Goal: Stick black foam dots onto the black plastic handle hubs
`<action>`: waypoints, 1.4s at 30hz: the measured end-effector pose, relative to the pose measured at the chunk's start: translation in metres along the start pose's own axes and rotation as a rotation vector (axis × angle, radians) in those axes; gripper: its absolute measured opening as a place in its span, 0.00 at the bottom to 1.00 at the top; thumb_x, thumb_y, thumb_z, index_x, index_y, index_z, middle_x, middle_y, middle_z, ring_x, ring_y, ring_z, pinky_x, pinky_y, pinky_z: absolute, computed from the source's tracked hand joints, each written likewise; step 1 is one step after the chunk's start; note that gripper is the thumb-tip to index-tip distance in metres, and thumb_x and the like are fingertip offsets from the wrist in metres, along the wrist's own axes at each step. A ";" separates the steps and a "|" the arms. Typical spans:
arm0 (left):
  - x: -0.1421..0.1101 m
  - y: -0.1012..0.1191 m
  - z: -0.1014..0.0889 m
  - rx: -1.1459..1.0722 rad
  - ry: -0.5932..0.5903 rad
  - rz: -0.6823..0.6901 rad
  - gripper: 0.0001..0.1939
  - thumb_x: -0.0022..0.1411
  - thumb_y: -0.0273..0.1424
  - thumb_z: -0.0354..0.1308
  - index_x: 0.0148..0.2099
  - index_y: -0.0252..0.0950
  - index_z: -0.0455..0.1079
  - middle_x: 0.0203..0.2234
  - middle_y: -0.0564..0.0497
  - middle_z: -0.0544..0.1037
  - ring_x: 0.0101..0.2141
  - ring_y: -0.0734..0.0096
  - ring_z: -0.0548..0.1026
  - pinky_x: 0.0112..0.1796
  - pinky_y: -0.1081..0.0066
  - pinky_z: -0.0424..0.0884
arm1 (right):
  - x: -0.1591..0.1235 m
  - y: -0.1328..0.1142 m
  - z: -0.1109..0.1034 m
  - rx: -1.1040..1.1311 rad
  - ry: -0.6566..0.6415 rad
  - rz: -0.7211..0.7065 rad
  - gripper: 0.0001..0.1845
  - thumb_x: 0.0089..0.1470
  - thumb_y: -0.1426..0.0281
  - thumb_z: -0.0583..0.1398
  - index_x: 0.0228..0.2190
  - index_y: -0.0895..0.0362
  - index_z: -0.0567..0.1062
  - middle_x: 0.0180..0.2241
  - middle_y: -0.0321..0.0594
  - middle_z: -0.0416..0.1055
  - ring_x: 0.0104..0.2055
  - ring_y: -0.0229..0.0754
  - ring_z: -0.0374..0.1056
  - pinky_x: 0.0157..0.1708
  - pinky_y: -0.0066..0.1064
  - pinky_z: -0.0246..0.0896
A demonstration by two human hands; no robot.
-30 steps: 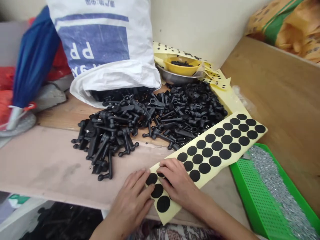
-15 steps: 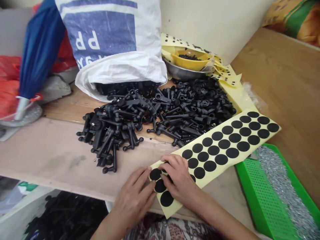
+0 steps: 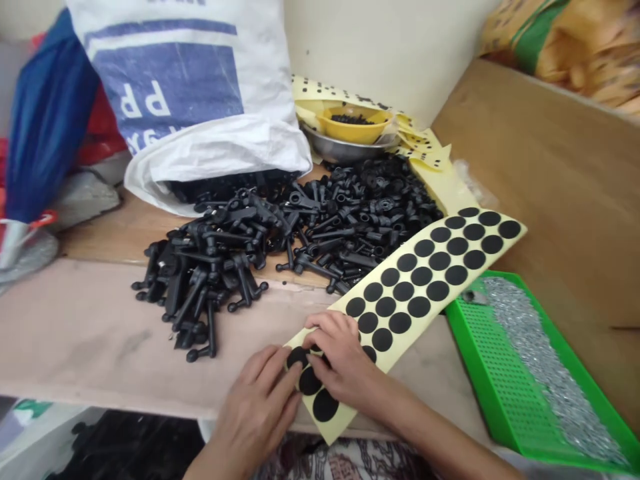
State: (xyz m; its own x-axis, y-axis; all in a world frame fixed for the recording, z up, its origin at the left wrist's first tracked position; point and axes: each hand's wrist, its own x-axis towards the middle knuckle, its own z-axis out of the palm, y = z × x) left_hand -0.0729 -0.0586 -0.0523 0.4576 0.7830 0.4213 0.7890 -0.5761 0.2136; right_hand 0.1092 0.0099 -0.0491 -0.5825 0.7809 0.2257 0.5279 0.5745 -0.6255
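Note:
A long pale-yellow sheet of round black stickers [image 3: 413, 291] lies slanted across the front of the table, its near end overhanging the edge by my lap. My left hand [image 3: 257, 400] grips the sheet's left end, its fingers together and their tips beside the corner sticker. Over the same end, my right hand [image 3: 345, 363] has curled fingers, with thumb and fingertips pressed at the stickers close to my left fingertips. Whether a sticker edge is lifted there is hidden by the fingers. Left of the sheet lies a heap of black plastic arms with ball ends [image 3: 205, 273].
A white woven sack [image 3: 200, 133] spills black parts at the back. Behind the heap, a yellow bowl [image 3: 355, 127] of small black pieces rests in a metal bowl [image 3: 340, 152]. At right is a green basket [image 3: 493, 380] with silvery metal pieces. A blue umbrella [image 3: 50, 113] leans left.
The camera view has shifted to the right, so the scene sits farther left. My left fingertips have moved onto the corner sticker; the right hand stays curled on the sheet.

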 end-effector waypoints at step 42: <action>0.002 -0.009 0.003 -0.154 0.070 -0.111 0.13 0.64 0.23 0.49 0.49 0.35 0.68 0.45 0.42 0.74 0.46 0.60 0.71 0.45 0.63 0.73 | -0.021 0.019 -0.034 0.139 0.237 0.048 0.10 0.59 0.77 0.52 0.39 0.54 0.69 0.44 0.47 0.68 0.49 0.50 0.63 0.46 0.46 0.64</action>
State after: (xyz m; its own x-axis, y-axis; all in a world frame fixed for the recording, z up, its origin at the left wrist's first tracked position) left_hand -0.0780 -0.0513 -0.0564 0.3375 0.8285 0.4469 0.7588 -0.5204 0.3917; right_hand 0.1523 0.0124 -0.0402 -0.3895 0.8515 0.3511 0.4522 0.5089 -0.7325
